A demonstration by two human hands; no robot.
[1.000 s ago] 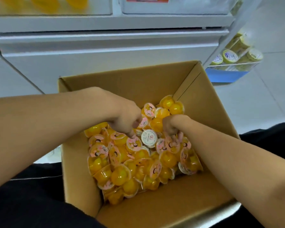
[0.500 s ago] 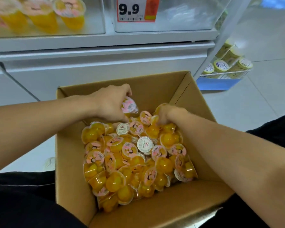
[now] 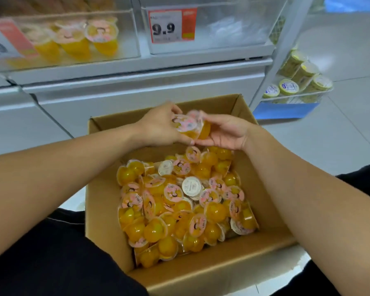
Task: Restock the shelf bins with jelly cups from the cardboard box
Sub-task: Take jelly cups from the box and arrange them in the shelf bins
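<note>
From my remote seat I see the open cardboard box point(image 3: 107, 189) nearest, sitting between dark-clothed legs and heaped with loose orange jelly cups point(image 3: 179, 206). Above its far end, my left hand point(image 3: 160, 129) and right hand point(image 3: 224, 133) meet, fingers curled around a small cluster of held cups point(image 3: 190, 127); the pink lids tilt toward the camera, cradled between both palms, with the fingertips touching underneath. Beyond the box, a clear shelf bin point(image 3: 124, 28) holds a few jelly cups, and beside it a second bin point(image 3: 233, 43) carries a 9.9 price tag point(image 3: 172, 25).
</note>
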